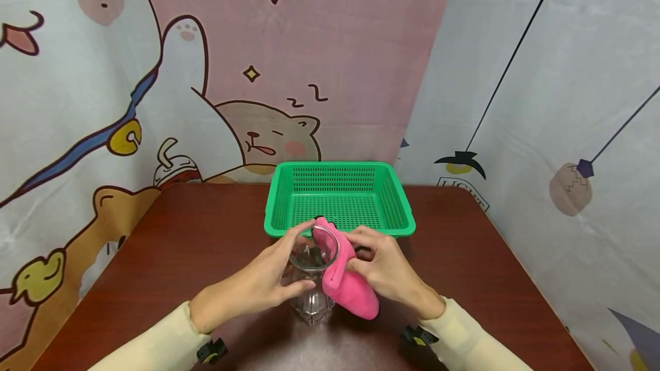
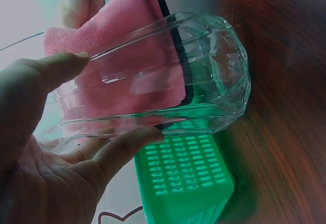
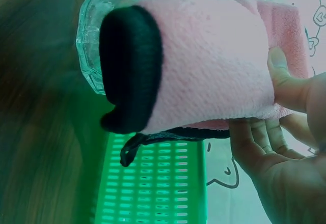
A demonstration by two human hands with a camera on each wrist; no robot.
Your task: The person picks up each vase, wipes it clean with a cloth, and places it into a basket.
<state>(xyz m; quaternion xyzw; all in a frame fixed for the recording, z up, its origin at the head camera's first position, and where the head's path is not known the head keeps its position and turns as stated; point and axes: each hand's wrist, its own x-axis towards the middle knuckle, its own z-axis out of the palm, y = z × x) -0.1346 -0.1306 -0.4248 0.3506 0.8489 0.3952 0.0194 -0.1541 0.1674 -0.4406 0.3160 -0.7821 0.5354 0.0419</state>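
A clear faceted glass vase [image 1: 311,307] stands roughly upright in front of me, its mouth toward the head camera. Thumb and fingers of my left hand [image 1: 252,282] curl around its upper part from the left. On the other side, my right hand [image 1: 389,268] pinches a pink towel [image 1: 356,296] between thumb and fingers. The towel lies against the vase's right side and covers part of its rim. Black edging [image 3: 131,63] borders the towel in the right wrist view. Whether the vase's base [image 2: 237,71] touches the table cannot be told.
A green plastic basket [image 1: 405,210] with slotted walls sits behind the hands at the table's back edge. The brown wooden table [image 1: 206,228] extends to both sides. A cartoon-printed curtain [image 1: 361,62] hangs behind it.
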